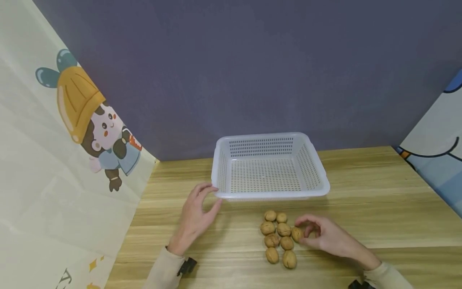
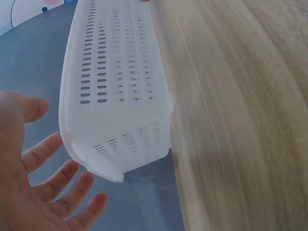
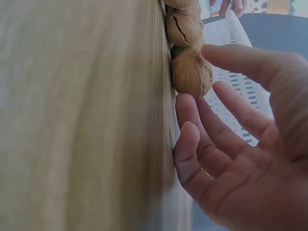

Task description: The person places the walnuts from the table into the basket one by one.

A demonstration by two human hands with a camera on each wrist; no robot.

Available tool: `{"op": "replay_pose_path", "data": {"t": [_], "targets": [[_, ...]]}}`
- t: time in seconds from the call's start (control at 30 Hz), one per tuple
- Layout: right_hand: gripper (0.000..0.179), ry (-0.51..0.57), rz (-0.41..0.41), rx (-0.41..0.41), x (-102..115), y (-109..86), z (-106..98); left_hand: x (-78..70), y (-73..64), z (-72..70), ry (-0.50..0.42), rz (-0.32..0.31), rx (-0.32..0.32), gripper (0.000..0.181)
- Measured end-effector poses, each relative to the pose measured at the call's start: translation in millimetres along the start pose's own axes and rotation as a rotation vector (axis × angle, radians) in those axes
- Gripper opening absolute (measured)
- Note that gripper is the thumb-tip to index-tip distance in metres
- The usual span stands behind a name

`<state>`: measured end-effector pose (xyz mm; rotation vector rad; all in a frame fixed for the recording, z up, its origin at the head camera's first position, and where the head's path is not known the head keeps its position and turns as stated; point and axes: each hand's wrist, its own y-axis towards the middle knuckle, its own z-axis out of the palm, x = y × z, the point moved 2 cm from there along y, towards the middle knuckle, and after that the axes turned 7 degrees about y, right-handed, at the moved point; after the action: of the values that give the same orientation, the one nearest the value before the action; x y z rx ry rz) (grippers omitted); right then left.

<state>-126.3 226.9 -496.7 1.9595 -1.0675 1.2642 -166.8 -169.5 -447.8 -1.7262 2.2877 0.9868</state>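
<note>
A white perforated plastic basket (image 1: 265,195) stands on the wooden table. My left hand (image 1: 197,212) is at its near left corner, fingers bent loosely and fingertips right at the rim; in the left wrist view the fingers (image 2: 62,178) are spread beside the basket's end wall (image 2: 130,149). In front of the basket lies a close group of several brown walnuts (image 1: 284,229). My right hand (image 1: 326,237) is on the right side of this group, pinching the outermost walnut (image 3: 191,74) between thumb and fingertips. That walnut rests against its neighbours.
The wooden table (image 1: 371,192) runs back to a dark grey-blue wall (image 1: 252,72). A pale panel with a cartoon figure (image 1: 104,124) borders the left side, and another printed panel (image 1: 436,160) stands on the right.
</note>
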Motion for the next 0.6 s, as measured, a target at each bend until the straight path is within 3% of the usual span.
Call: {"op": "replay_pose_path", "data": {"t": [0.37,0.6], "targets": [[0.045,-0.012,0.086,0.033,-4.6,2.5,0.6,1.7,2.9,3.1,-0.001,0.016,-0.041,0.036],[0.044,-0.009,0.087,0.035,-4.7,2.6,0.5,2.5,4.4,4.1,0.013,0.018,-0.039,0.035]]}}
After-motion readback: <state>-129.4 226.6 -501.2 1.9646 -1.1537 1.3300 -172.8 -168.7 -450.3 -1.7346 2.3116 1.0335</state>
